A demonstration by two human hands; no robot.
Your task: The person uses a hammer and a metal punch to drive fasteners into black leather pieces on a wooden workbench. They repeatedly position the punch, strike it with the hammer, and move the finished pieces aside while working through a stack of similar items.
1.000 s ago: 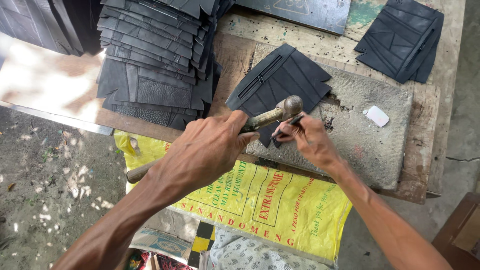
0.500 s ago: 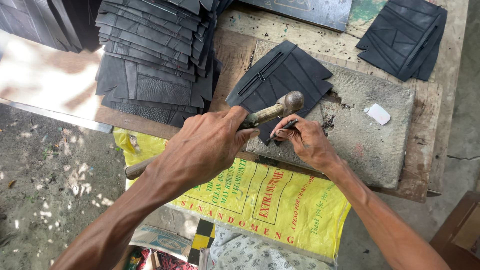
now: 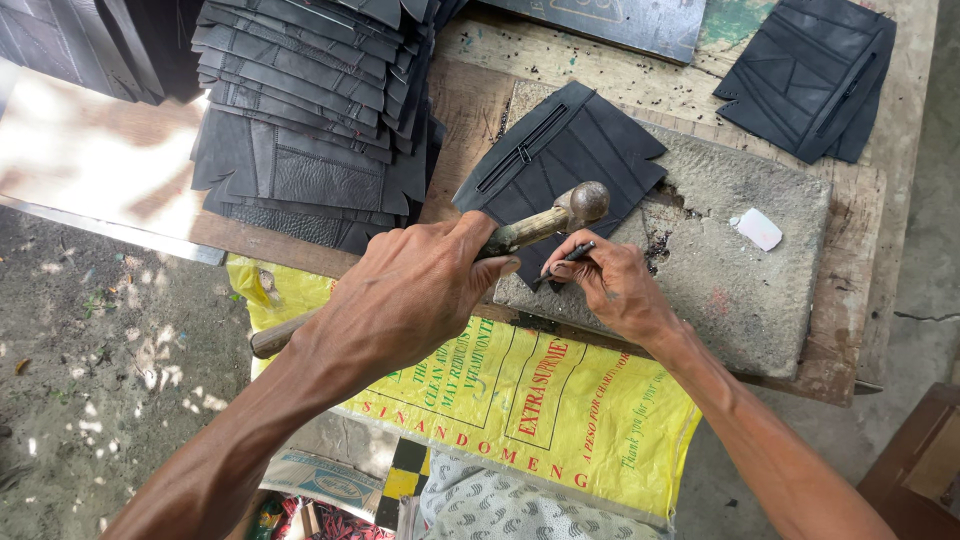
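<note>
The left hand (image 3: 405, 295) is wrapped tight around the wooden handle of a hammer (image 3: 520, 232), gripping it about midway. The hammer has a worn, pale-brown shaft and a dull, rounded metal head; its long axis runs on a slant from lower left to upper right, the butt sticking out below the wrist and the head pointing up and to the right, over the edge of the work. Just beside it, the right hand (image 3: 612, 285) pinches a thin dark metal tool (image 3: 563, 261) between thumb and fingertips — the tool lies tilted, its tip down on a black cut piece (image 3: 560, 150) with a zip-like slot. That piece rests on a rough grey stone slab (image 3: 745, 270), which sits on a battered wooden bench (image 3: 860, 230). A small white chip (image 3: 758, 228) lies on the slab, well apart from the hands. To the left a thick stack of black pieces (image 3: 310, 110) is fanned out; a smaller pile (image 3: 812, 75) sits at the upper right. A yellow printed sack (image 3: 520, 400) hangs below the bench edge — under both forearms.
</note>
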